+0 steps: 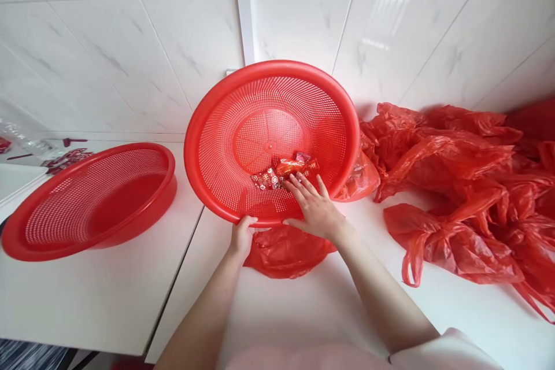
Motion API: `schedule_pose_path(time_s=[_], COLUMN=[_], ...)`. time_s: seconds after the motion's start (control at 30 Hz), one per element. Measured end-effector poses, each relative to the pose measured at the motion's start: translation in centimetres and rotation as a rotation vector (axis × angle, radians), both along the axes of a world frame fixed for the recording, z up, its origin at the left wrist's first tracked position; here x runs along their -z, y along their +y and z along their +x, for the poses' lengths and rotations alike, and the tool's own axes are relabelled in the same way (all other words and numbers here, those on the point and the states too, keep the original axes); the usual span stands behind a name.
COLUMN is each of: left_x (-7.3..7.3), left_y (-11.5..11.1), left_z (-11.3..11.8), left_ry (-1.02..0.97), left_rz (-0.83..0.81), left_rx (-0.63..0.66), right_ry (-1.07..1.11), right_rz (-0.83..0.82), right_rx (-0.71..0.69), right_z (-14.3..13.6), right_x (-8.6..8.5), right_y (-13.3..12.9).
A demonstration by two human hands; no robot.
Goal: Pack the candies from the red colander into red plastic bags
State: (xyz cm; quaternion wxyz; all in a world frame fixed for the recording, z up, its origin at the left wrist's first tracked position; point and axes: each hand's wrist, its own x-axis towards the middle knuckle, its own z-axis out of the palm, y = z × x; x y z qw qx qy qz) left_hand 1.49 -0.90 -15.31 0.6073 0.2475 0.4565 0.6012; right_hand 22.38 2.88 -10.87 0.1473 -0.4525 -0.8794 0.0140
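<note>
A red perforated basket [271, 84] is tilted up in the middle, its inside facing me. My left hand [243, 237] grips its near rim, the thumb over the edge and a bit of red bag by the fingers. My right hand [314, 205] reaches over the rim with fingers spread, the fingertips at several small wrapped packets [299, 166] low inside the basket; whether it grips one cannot be seen. Under the basket's near edge lies a red plastic bag [286, 254], its opening partly hidden by the basket.
On the left, a second red basket [130, 231] rests on the white table [182, 295]. Several red plastic bags [459, 202] are heaped on the right. Dark red packets [67, 160] lie behind the left basket, near a tiled wall [195, 40].
</note>
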Motion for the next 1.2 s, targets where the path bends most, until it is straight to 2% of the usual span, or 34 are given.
schedule_pose_path(time_s=[0.13,0.27,0.4,0.5,0.57,0.67,0.9,1.03,1.1,1.2], left_x=[0.4,1.1,1.2,1.1,1.1,1.0,0.7,0.5,0.5,0.3], left_y=[-0.4,0.0,0.4,0.5,0.5,0.6,0.8,0.8,0.8,0.7], left_z=[0.6,0.3,-0.1,-0.2,-0.1,-0.1,0.0,0.0,0.0,0.0], left_ry=[0.013,0.018,0.029,0.034,0.039,0.042,0.022,0.025,0.034,0.044], left_rz=[0.024,0.020,0.020,0.023,0.022,0.018,0.018,0.015,0.013,0.009], left_rx=[-0.018,-0.041,-0.062,-0.071,-0.075,-0.068,-0.044,-0.045,-0.045,-0.034], right_ry=[0.009,0.070,0.233,0.359,0.444,0.649,1.291,1.670,1.736,1.703], right_rz=[-0.105,-0.216,-0.337,-0.374,-0.403,-0.539,-1.017,-1.094,-1.097,-1.056], right_rx=[-0.052,-0.109,-0.175,-0.157,-0.081,0.004,-0.078,-0.017,0.016,0.045], right_z=[0.3,0.5,0.6,0.7,0.7,0.9,1.3,1.6,1.7,1.9], right_x=[0.5,-0.5,-1.4,-1.2,-0.9,-0.6,-2.0,-2.6,-2.8,-3.2], right_y=[0.2,-0.1,-0.3,0.0,0.3,0.7,0.5,0.6,0.7,0.6])
